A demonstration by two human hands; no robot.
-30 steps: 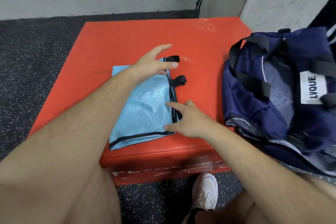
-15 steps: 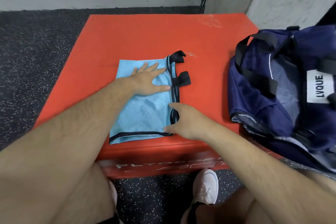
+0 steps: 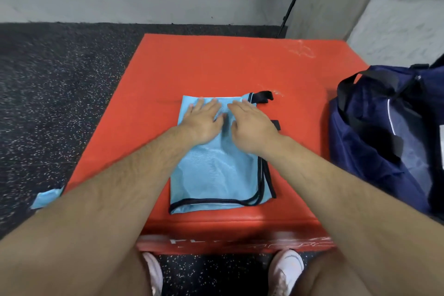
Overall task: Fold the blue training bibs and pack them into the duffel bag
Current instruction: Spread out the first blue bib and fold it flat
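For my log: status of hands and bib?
Left hand, right hand flat on folded light-blue mesh bib. Navy fabric duffel bag open alongside. Nothing between.

Both arms are bare from the frame's edge to the fingertips. The left forearm [image 3: 108, 199], entering from 8 o'clock, and the right forearm [image 3: 336, 187], entering from 4 o'clock, carry fine dark hair that thins toward the wrists. The left hand [image 3: 204, 119] and right hand [image 3: 252, 127] are ungloved. At 6 o'clock are two white shoes: the left shoe [image 3: 153, 271] toward 7 o'clock, and the right shoe [image 3: 287, 268] toward 5 o'clock, its rounded toe faintly edged in grey. The leg [image 3: 322, 281] beside it is bare.
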